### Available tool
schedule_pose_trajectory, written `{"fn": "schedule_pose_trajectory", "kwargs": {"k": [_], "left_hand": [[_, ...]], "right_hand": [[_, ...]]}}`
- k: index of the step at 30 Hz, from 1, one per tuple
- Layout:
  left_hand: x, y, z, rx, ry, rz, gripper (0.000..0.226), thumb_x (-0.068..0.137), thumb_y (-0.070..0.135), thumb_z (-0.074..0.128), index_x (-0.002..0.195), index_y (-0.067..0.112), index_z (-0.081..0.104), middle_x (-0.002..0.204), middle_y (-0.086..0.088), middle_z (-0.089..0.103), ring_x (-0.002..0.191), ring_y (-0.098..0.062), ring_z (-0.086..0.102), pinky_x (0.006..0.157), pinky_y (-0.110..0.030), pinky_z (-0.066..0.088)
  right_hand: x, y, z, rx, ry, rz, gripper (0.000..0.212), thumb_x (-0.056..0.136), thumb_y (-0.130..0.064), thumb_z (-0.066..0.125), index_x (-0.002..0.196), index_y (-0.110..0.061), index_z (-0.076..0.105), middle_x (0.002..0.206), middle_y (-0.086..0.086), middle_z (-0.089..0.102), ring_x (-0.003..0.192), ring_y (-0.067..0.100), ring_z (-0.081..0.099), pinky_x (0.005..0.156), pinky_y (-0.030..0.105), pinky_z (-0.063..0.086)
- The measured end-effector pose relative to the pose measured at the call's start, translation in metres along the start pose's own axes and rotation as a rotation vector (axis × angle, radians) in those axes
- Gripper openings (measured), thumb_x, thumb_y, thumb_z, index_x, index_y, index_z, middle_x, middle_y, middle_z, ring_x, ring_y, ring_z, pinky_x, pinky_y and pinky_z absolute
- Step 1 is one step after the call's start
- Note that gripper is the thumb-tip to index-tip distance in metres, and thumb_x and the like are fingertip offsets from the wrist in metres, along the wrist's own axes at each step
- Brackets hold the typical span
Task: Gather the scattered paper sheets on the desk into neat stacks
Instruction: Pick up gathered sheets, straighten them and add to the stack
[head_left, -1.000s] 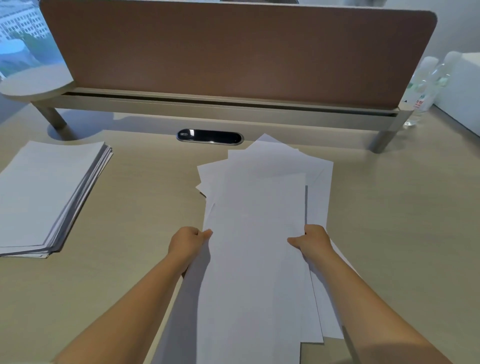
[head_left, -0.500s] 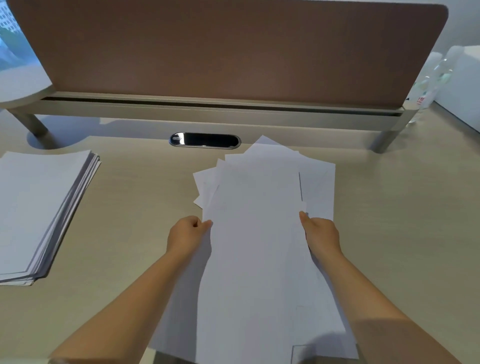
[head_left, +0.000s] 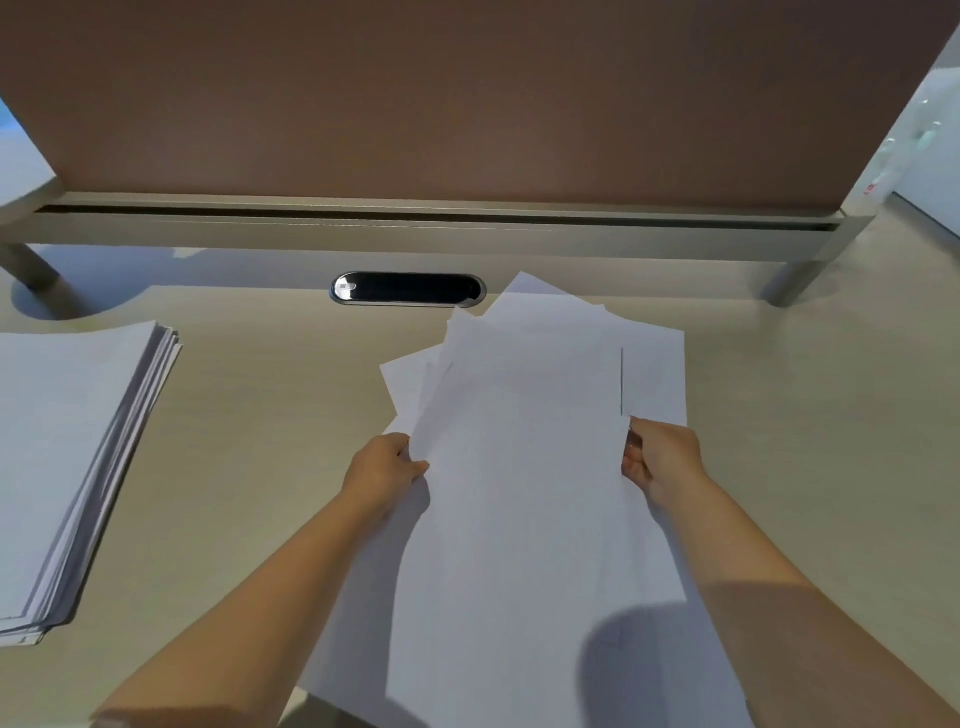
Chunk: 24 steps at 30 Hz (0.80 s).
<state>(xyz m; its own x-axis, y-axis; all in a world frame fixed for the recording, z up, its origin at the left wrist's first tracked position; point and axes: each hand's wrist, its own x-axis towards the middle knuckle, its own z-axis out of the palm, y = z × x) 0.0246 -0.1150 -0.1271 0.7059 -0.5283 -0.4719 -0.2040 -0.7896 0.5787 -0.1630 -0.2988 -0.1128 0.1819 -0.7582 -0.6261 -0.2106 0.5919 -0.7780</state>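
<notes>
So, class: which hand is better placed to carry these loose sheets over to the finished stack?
Left. The left hand grips the loose sheets on the side nearer the finished stack.

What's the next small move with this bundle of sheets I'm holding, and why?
Probably square it up: press both side edges inward, then tap the bundle on the desk. The left hand and right hand each grip a side of the loose sheets, but their far corners fan out unevenly, unlike the tidier stack to the left.
</notes>
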Motion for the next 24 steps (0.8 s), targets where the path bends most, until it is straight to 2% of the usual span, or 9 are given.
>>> {"fn": "schedule_pose_trajectory", "kwargs": {"k": [3, 5, 8, 10, 14, 15, 17, 20, 24], "left_hand": [[0.0, -0.003, -0.006, 0.035, 0.036, -0.007, 0.045, 0.09, 0.011, 0.054, 0.057, 0.014, 0.023, 0.058, 0.0, 0.029, 0.053, -0.015, 0.026, 0.05, -0.025, 0.018], [0.0, -0.006, -0.01, 0.041, 0.042, -0.014, 0.045, 0.09, 0.011, 0.053, 0.056, 0.014, 0.024, 0.058, 0.001, 0.03, 0.053, -0.015, 0.026, 0.05, -0.025, 0.019], [-0.001, -0.012, -0.016, 0.035, 0.06, -0.035, 0.044, 0.09, 0.011, 0.053, 0.056, 0.014, 0.024, 0.059, 0.0, 0.031, 0.054, -0.015, 0.028, 0.05, -0.025, 0.02], [-0.003, -0.014, -0.02, 0.032, 0.083, -0.045, 0.042, 0.09, 0.011, 0.052, 0.057, 0.014, 0.027, 0.06, 0.0, 0.034, 0.056, -0.016, 0.032, 0.052, -0.027, 0.023], [-0.007, -0.02, -0.03, -0.026, 0.158, -0.062, 0.037, 0.091, 0.008, 0.05, 0.059, 0.014, 0.032, 0.063, 0.0, 0.04, 0.068, -0.023, 0.04, 0.058, -0.029, 0.028], [-0.008, -0.022, -0.032, -0.064, 0.197, -0.054, 0.037, 0.091, 0.006, 0.05, 0.059, 0.014, 0.031, 0.062, 0.0, 0.039, 0.068, -0.023, 0.04, 0.055, -0.03, 0.027], [-0.01, -0.028, -0.035, -0.125, 0.286, -0.021, 0.041, 0.09, 0.005, 0.051, 0.058, 0.014, 0.027, 0.059, -0.002, 0.035, 0.069, -0.022, 0.037, 0.053, -0.03, 0.023], [-0.013, -0.032, -0.039, -0.185, 0.375, 0.005, 0.044, 0.09, 0.006, 0.052, 0.057, 0.015, 0.024, 0.057, -0.003, 0.03, 0.066, -0.022, 0.032, 0.053, -0.031, 0.022], [-0.019, -0.021, -0.034, -0.212, 0.381, -0.018, 0.043, 0.092, 0.01, 0.051, 0.057, 0.014, 0.025, 0.058, -0.003, 0.032, 0.068, -0.023, 0.035, 0.056, -0.034, 0.022]], "right_hand": [[0.002, -0.002, 0.007, -0.007, 0.007, 0.042, 0.026, 0.088, -0.001, 0.052, 0.063, -0.006, 0.052, 0.062, 0.007, 0.049, 0.052, 0.015, 0.041, 0.036, 0.013, 0.037], [0.003, -0.001, 0.01, -0.063, -0.017, 0.057, 0.027, 0.09, -0.003, 0.051, 0.063, -0.008, 0.05, 0.061, 0.006, 0.045, 0.051, 0.012, 0.035, 0.032, 0.009, 0.03], [0.004, -0.002, 0.015, -0.167, -0.033, 0.048, 0.027, 0.089, -0.001, 0.051, 0.063, -0.009, 0.049, 0.061, 0.006, 0.044, 0.048, 0.011, 0.035, 0.032, 0.009, 0.03], [0.003, -0.003, 0.018, -0.163, -0.044, 0.044, 0.026, 0.089, -0.001, 0.052, 0.064, -0.009, 0.049, 0.062, 0.006, 0.046, 0.05, 0.012, 0.039, 0.035, 0.012, 0.037], [-0.001, -0.004, 0.02, -0.058, -0.053, 0.009, 0.025, 0.089, 0.004, 0.049, 0.066, -0.006, 0.048, 0.068, 0.01, 0.052, 0.061, 0.018, 0.051, 0.069, 0.028, 0.051], [0.0, -0.003, 0.018, -0.072, -0.037, -0.015, 0.029, 0.089, 0.006, 0.047, 0.063, -0.006, 0.045, 0.065, 0.01, 0.05, 0.059, 0.019, 0.05, 0.067, 0.029, 0.051], [0.003, 0.001, 0.011, -0.236, 0.043, -0.116, 0.038, 0.087, 0.009, 0.044, 0.055, -0.011, 0.035, 0.056, 0.007, 0.039, 0.052, 0.02, 0.041, 0.053, 0.027, 0.047], [0.002, 0.004, -0.001, -0.547, 0.121, -0.239, 0.04, 0.086, 0.006, 0.043, 0.054, -0.013, 0.028, 0.055, 0.006, 0.032, 0.052, 0.022, 0.033, 0.06, 0.031, 0.034], [-0.004, 0.008, -0.015, -0.753, 0.082, -0.306, 0.041, 0.086, 0.007, 0.04, 0.053, -0.014, 0.024, 0.055, 0.004, 0.027, 0.051, 0.017, 0.024, 0.05, 0.028, 0.017]]}}
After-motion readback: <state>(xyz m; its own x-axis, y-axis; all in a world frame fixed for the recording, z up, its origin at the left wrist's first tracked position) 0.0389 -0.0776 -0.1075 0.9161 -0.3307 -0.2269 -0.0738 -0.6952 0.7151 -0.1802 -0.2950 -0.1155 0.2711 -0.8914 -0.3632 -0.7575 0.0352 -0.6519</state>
